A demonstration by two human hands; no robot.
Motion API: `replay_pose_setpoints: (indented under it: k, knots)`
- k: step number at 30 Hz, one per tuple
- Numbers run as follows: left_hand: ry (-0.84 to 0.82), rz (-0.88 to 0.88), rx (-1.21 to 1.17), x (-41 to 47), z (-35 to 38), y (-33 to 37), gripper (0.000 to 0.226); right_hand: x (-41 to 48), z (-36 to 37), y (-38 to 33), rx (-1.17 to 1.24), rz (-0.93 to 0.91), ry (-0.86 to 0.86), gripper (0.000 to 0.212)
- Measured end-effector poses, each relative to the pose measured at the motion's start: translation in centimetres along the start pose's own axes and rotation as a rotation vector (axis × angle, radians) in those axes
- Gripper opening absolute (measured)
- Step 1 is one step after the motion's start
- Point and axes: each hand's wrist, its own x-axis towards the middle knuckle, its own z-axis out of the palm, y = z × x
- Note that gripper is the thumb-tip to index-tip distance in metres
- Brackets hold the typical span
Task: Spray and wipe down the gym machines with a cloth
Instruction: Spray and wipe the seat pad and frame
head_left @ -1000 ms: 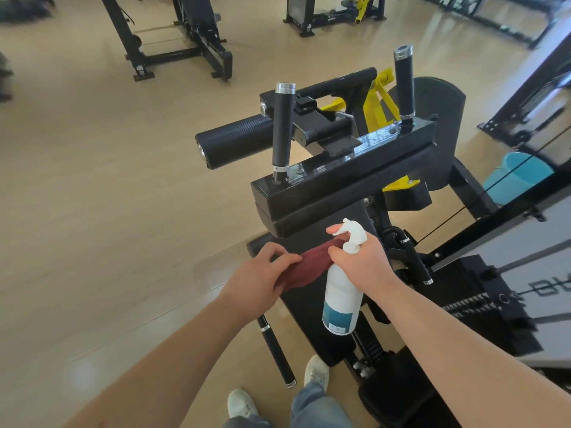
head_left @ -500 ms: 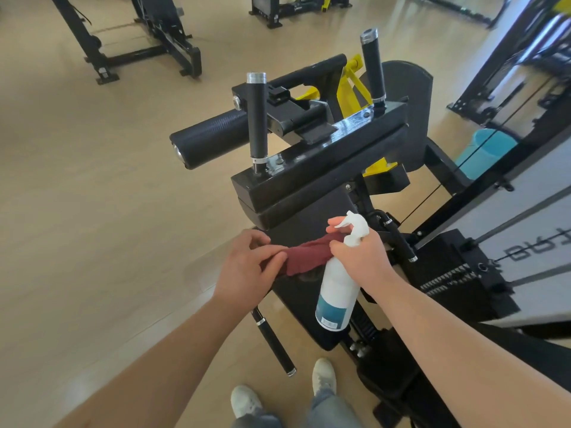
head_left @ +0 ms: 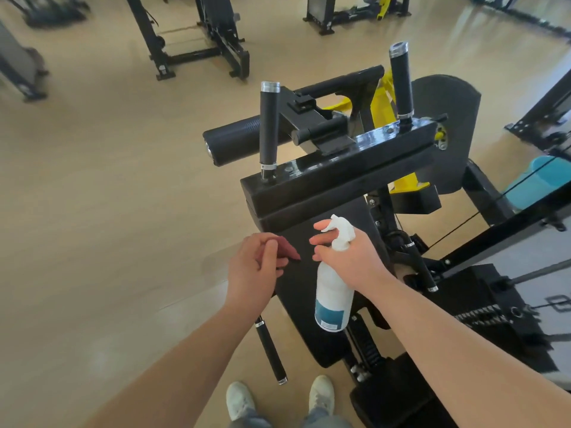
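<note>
Now the cloth (head_left: 289, 249) has changed hands completely. Half a second ago it stretched between both hands; now the left hand (head_left: 255, 267) alone pinches it, thumb and fingers curled round the bunched maroon fabric, with one corner poking out to the right. The right hand (head_left: 355, 257) has let go, and a clear gap shows between the two hands. It grips the white spray bottle (head_left: 333, 291) by the neck, nozzle up, with two fingers stretched forward. Whether either finger touches the trigger is hard to tell. Both hands hover over the sloping black pad (head_left: 295, 307) of the gym machine (head_left: 340, 174), just below the crossbar and its near upright handle (head_left: 268, 128). White shoes (head_left: 241, 400) stand on the wood floor (head_left: 92, 211) below.
</note>
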Motion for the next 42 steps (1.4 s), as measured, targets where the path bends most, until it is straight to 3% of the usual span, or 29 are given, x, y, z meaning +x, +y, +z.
replay_pose_setpoints:
  k: [5, 10, 15, 18, 21, 24, 26, 30, 32, 35, 38, 42]
  knots:
    - [0.033, 0.108, -0.045, -0.2, 0.2, 0.4, 0.031, -0.5, 0.9, -0.6, -0.059, -0.092, -0.145, 0.043]
    - [0.001, 0.167, -0.031, -0.3, 0.0, 0.6, 0.033, -0.6, 1.1, -1.7, 0.044, -0.110, -0.157, 0.027]
    - [-0.115, 0.563, 0.191, -0.3, -0.1, -0.6, 0.055, -1.1, 0.3, -2.8, 0.126, -0.179, -0.177, 0.033]
    - [-0.120, 0.666, 0.298, 0.4, 0.2, -2.1, 0.056, -1.2, 0.0, -2.6, 0.257, -0.180, -0.205, 0.040]
    - [0.063, 0.702, 0.368, 1.1, 0.4, -2.2, 0.057, -1.3, 0.5, -2.0, 0.242, -0.153, -0.180, 0.041]
    - [0.232, 0.810, 0.483, 2.0, -0.2, -2.0, 0.032, -1.6, 0.8, -1.2, 0.237, -0.115, -0.089, 0.036]
    - [0.133, 0.804, 0.726, 2.7, -1.0, -1.8, 0.010, -1.7, 0.5, -0.5, 0.236, -0.083, -0.044, 0.035]
    - [-0.182, 0.873, 1.092, 3.9, -1.0, -2.9, 0.040, -1.9, -0.6, 0.5, 0.209, -0.037, -0.001, 0.046]
    - [-0.185, 0.963, 1.309, 4.6, -0.8, -3.8, 0.068, -2.0, -1.1, 0.9, 0.223, -0.015, 0.015, 0.045]
    - [-0.201, 0.990, 1.524, 6.1, -1.0, -4.1, 0.087, -2.0, -1.8, 1.5, 0.225, 0.023, 0.044, 0.036]
    - [-0.190, 1.063, 1.726, 7.4, -0.7, -3.4, 0.091, -1.8, -2.2, 1.9, 0.219, 0.060, 0.066, 0.030]
    - [-0.300, 1.120, 1.778, 8.7, -0.5, -2.3, 0.087, -1.5, -2.2, 2.4, 0.217, 0.102, 0.108, 0.027]
